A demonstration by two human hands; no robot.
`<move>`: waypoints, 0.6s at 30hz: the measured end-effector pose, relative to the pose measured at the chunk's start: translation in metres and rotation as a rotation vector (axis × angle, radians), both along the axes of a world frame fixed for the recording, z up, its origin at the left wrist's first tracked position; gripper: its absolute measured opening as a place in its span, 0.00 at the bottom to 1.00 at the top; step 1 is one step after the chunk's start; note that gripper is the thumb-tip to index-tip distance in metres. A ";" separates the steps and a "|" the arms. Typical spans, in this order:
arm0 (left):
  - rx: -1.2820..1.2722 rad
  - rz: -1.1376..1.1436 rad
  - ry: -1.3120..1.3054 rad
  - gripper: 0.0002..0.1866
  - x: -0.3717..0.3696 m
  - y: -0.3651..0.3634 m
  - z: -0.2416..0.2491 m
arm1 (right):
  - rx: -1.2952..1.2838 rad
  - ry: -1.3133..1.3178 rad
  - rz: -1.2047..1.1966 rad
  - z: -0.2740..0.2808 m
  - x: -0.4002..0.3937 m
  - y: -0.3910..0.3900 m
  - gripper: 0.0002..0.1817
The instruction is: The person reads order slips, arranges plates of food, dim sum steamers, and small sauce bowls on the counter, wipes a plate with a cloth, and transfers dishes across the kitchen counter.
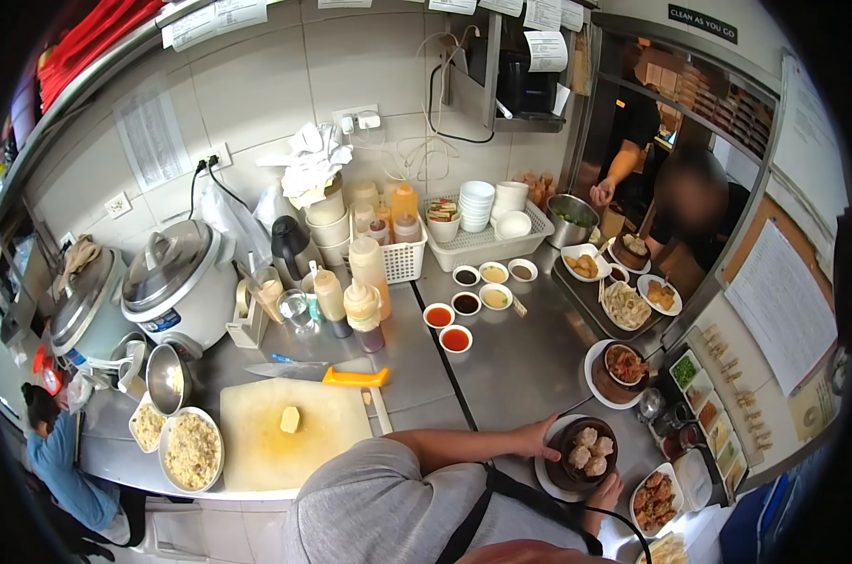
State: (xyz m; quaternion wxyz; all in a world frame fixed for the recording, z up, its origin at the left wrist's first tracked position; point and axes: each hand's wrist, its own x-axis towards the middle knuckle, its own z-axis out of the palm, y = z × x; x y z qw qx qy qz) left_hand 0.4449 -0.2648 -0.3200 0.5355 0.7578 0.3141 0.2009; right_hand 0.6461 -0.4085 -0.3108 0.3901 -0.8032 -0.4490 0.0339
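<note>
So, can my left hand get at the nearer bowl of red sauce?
Probably yes: only bare counter separates the left hand from that bowl, but it would need to leave the steamer basket.

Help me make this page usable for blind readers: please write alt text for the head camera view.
Two bare hands, left and right, hold a round steamer of dumplings above a steel kitchen counter. Nearby are a cutting board, small bowls of sauce and plated dishes; people stand beyond a serving hatch.
</note>
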 end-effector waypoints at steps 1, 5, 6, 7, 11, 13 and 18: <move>0.006 0.001 0.007 0.58 0.000 0.000 -0.002 | 0.000 0.001 -0.004 -0.001 0.000 -0.001 0.25; -0.019 0.001 0.032 0.58 -0.008 -0.009 0.031 | -0.003 -0.004 0.004 -0.007 0.005 -0.001 0.24; -0.020 0.002 0.022 0.58 -0.006 -0.007 0.020 | -0.004 -0.005 0.009 -0.005 0.004 -0.001 0.24; -0.022 0.002 0.012 0.58 -0.004 -0.004 0.010 | -0.006 -0.005 0.012 -0.003 0.003 -0.001 0.24; 0.054 0.076 0.028 0.53 0.003 -0.002 -0.012 | 0.003 0.023 0.102 0.002 0.007 -0.004 0.21; -0.047 -0.030 -0.363 0.46 0.002 -0.007 0.012 | 0.049 -0.066 0.135 -0.001 0.012 -0.007 0.19; -0.141 -0.023 -0.156 0.52 -0.001 -0.006 0.020 | -0.213 -0.090 0.089 0.036 0.019 -0.027 0.17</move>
